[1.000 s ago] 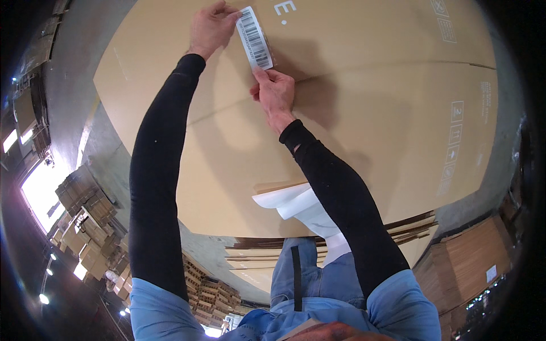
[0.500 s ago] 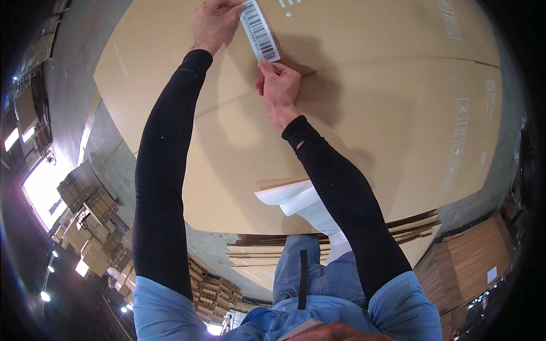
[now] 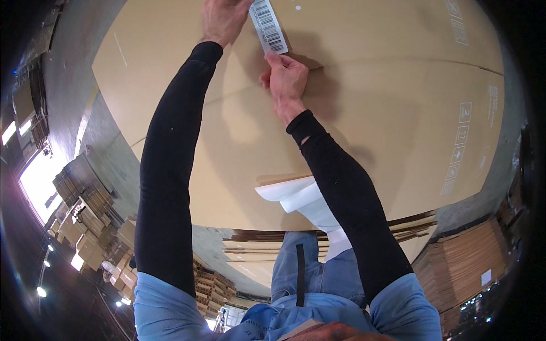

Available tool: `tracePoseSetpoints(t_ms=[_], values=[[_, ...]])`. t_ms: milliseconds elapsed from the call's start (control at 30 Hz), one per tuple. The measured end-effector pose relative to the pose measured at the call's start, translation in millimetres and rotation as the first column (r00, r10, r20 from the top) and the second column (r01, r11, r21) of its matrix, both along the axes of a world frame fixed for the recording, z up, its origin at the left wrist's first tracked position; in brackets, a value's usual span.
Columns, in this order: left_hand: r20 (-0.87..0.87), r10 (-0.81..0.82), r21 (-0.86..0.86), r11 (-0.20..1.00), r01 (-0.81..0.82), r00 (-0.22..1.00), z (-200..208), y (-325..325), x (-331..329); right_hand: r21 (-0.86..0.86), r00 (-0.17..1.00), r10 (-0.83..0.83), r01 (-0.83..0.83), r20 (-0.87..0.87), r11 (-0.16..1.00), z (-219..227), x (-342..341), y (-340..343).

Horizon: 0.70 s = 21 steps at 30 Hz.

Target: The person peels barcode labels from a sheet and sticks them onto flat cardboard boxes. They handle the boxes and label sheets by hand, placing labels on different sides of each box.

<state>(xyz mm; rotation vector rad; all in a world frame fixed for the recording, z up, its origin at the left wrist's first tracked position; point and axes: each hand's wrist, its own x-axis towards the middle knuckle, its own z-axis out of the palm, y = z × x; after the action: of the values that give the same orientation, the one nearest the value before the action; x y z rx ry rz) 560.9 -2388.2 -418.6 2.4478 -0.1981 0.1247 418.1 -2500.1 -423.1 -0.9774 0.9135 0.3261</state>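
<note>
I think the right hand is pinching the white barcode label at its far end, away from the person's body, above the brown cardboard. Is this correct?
Not the end: the head view shows the right hand pinching the white barcode label at its near end, toward the body, above the brown cardboard.

Single head-worn view, wide fisheye, facing down: cardboard sheet near, floor farther off.
</note>
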Motion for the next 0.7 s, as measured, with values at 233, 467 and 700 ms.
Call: tracePoseSetpoints(t_ms=[233,467,700], values=[[0.078,-0.012,-0.126,0.992,0.022,0.997,-10,0,-2,0.02,1.0,-0.014,0.014,-0.005,1.0,1,0,0],[0.3,-0.074,0.145,0.989,0.031,0.951,-19,-5,-19,-0.043,1.0,0.008,-0.007,0.027,0.999,-3,-1,2],[0.088,-0.551,0.315,0.805,0.502,0.83,-26,6,-52,-0.078,0.997,0.026,-0.02,0.073,0.997,-5,-1,1]])
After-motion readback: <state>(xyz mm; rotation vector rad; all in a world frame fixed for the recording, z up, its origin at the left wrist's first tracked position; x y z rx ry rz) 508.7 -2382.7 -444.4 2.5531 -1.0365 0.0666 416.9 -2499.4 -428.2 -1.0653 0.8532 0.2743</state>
